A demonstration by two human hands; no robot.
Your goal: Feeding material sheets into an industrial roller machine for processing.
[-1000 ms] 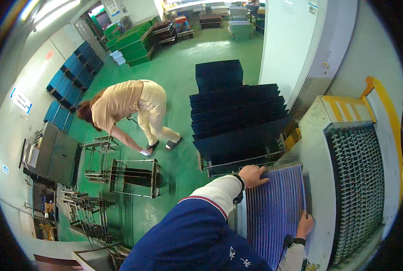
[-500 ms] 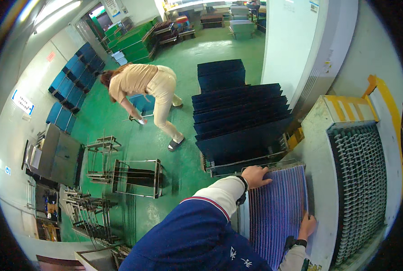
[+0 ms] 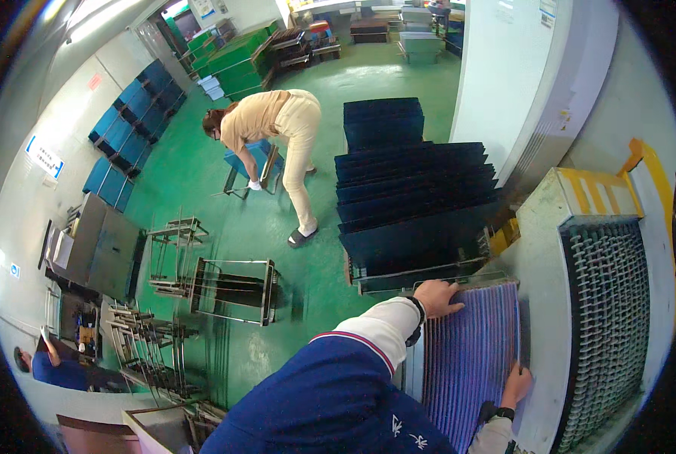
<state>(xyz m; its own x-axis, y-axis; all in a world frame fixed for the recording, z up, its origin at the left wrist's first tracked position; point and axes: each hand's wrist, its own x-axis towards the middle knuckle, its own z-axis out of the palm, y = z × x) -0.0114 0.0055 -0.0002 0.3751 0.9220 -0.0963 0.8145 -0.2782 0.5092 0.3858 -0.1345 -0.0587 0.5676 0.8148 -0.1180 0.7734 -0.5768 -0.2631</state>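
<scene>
A tightly packed row of thin purple-blue panels (image 3: 470, 356) stands on edge in front of me, beside the conveyor machine. My left hand (image 3: 438, 299) lies over the far left corner of the row, its fingers curled around the edge and its thumb pointing right. At the right side, my right hand (image 3: 517, 384) grips the panels' edge, with its fingertips pointing up and partly hidden. Both hands look closed on the row. Just beyond my left hand is a metal rack filled with dark panels (image 3: 414, 234).
A machine with a roller conveyor (image 3: 607, 303) stands close on the right. Empty metal racks (image 3: 232, 291) are on the green floor at left. A person in beige (image 3: 266, 125) bends over a rack with blue panels (image 3: 251, 157). Another person in blue (image 3: 58, 371) is at lower left.
The view has shifted slightly left. The person in beige has straightened a little, with a hand at the blue panels' rack. A person in blue has appeared at lower left. My hands keep their places.
</scene>
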